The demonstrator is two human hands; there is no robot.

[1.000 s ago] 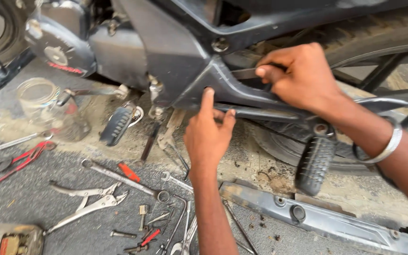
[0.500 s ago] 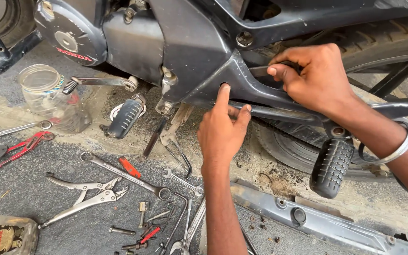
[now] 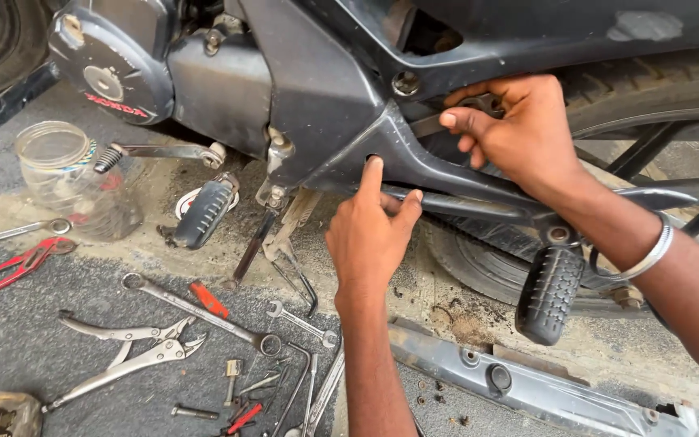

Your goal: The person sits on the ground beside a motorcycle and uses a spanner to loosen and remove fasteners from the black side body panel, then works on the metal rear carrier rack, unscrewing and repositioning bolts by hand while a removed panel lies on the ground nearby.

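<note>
A dark grey motorcycle frame plate fills the upper view. My left hand reaches up from below. Its index fingertip rests at a small hole in the plate and its thumb lies on the thin frame bar. It holds nothing that I can see. My right hand, with a metal bangle on the wrist, comes from the right. It is closed on a flat metal spanner that pokes in behind the plate, just below a bolt.
The rear tyre and a black footpeg are at right, another footpeg at left. A clear jar, locking pliers, red-handled cutters, spanners and a grey trim piece lie on the ground.
The view has shifted slightly down and right. My left index finger has settled at the hole in the plate. My right hand keeps its grip on the spanner.
</note>
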